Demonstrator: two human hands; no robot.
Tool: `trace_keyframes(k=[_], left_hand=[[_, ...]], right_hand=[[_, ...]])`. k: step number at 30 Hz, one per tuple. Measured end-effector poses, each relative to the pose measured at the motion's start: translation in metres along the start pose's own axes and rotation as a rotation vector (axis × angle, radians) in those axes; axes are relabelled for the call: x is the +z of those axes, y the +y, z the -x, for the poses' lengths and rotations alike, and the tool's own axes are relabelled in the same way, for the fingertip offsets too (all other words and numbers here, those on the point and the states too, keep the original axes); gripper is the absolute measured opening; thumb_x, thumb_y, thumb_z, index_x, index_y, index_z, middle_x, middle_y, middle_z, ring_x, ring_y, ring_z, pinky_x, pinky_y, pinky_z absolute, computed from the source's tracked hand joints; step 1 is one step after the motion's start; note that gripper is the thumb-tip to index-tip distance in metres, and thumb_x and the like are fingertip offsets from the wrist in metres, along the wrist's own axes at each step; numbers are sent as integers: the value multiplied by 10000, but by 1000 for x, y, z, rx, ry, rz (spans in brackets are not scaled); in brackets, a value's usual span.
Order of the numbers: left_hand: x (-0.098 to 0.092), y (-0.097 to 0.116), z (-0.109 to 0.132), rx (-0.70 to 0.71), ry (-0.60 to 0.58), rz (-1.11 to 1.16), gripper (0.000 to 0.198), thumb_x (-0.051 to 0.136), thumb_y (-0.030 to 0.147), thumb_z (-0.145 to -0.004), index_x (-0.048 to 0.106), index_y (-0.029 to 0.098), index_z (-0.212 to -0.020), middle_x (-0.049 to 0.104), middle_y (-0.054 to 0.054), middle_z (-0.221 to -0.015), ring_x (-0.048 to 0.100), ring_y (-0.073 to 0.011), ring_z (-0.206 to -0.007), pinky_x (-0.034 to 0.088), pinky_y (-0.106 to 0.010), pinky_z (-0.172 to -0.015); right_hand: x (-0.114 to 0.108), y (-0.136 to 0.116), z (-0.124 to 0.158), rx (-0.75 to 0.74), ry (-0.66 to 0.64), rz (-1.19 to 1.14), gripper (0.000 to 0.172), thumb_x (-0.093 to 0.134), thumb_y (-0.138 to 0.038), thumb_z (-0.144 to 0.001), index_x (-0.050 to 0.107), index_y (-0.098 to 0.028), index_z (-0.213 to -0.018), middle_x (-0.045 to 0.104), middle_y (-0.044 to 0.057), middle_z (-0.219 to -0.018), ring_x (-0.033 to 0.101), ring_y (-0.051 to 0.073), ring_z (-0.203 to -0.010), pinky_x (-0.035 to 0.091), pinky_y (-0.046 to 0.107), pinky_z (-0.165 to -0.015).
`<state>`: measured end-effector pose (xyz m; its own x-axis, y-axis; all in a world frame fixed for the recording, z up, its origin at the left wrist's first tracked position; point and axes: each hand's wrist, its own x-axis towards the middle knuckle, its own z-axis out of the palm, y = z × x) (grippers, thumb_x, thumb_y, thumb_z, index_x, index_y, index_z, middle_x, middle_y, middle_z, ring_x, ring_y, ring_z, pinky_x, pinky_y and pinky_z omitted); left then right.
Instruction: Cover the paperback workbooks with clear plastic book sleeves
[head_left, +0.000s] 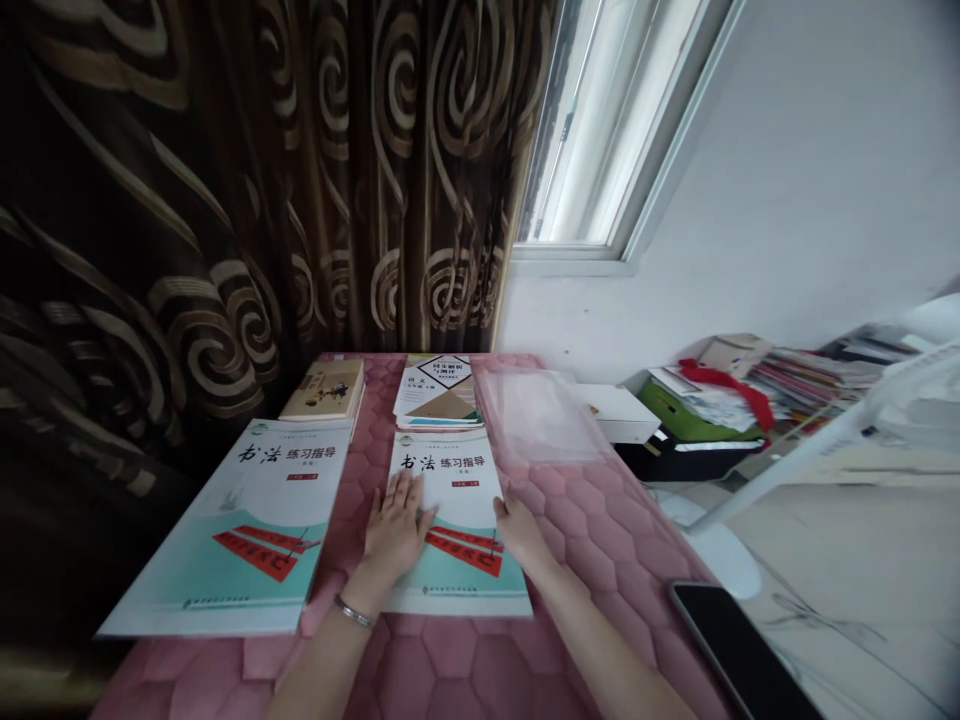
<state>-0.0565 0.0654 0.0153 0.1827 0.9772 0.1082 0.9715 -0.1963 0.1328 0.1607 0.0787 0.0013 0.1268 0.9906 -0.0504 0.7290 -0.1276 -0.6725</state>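
My left hand (394, 526) lies flat on the left part of a calligraphy workbook (469, 500) with a white and teal cover. Its fingers are stretched out, and a bracelet circles the wrist. At the workbook's right edge, my right hand (519, 524) is closed, with thumb and curled fingers on the edge. A second, matching workbook (262, 500) lies to the left. Just behind the workbook under my hands is a stack of white-covered exercise books (435, 392). Tan-covered books (322, 388) are piled at the back left.
Clear plastic sheets (540, 415) lie at the back right of the pink padded table (435, 660). A dark phone (739, 650) is at the front right. Beyond the table stand a white box (619, 412), a white stand (724, 555) and piled papers (697, 400). A patterned curtain (360, 180) hangs behind.
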Motion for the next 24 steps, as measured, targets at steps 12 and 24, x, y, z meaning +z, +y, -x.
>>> trace_keyframes(k=[12, 24], left_hand=[[5, 19, -21, -57, -6, -81, 571, 370, 195, -896, 424, 112, -1458, 323, -182, -1554, 278, -329, -1456, 92, -685, -1149], [13, 3, -61, 13, 2, -29, 577, 289, 343, -973, 336, 133, -1508, 258, -99, -1594, 261, -244, -1470, 194, -485, -1204]], right_hand=[[-17, -24, 13, 28, 72, 413, 497, 326, -214, -969, 423, -74, -1435, 629, 243, -1235, 648, 330, -1068, 504, 430, -861], [5, -16, -3, -310, -90, 505, 620, 231, -416, -1002, 282, -89, -1526, 183, 120, -1600, 154, 244, -1493, 99, 491, -1211]])
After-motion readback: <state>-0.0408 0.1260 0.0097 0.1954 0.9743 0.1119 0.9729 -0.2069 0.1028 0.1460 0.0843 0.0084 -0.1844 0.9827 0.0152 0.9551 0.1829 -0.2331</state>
